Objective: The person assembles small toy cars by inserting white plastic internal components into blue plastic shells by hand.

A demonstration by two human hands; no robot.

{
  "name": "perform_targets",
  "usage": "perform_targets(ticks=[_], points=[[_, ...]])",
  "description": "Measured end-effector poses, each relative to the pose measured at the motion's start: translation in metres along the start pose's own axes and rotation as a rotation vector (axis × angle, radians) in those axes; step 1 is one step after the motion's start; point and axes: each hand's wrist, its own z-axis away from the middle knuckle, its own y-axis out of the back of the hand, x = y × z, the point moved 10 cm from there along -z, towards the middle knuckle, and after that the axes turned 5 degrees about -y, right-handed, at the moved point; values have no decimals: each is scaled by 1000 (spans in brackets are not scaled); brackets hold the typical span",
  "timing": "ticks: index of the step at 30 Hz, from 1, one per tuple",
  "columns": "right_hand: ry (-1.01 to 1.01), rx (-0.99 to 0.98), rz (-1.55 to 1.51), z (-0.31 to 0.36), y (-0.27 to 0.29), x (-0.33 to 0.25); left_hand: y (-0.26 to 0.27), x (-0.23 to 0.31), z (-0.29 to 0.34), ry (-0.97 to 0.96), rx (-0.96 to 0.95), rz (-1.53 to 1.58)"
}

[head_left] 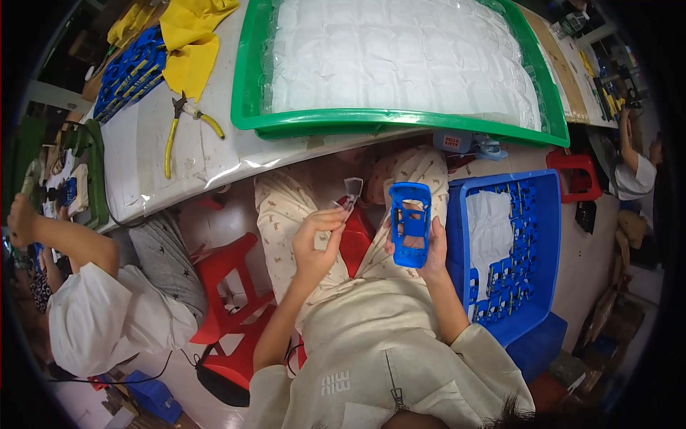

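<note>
Two hands hold clear piece left, shell right.

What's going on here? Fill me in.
The person's left hand pinches a small clear plastic piece, while the right hand holds a blue car-shaped shell. The two are apart. A blue bin of blue parts stands to the right; a green tray sits on the table ahead.

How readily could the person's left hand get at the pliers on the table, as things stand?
Probably yes: the pliers lie uncovered on the table, with nothing visibly blocking them, though the left hand holds a clear plastic piece, which could hamper it.
</note>
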Motion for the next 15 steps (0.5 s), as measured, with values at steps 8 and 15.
perform_targets(ticks=[8,15], points=[[25,-380,-181,9,-52,-24,-18,-6,32,738,384,1410],[-66,-415,-102,21,-56,-20,-30,-6,41,909,398,1489]])
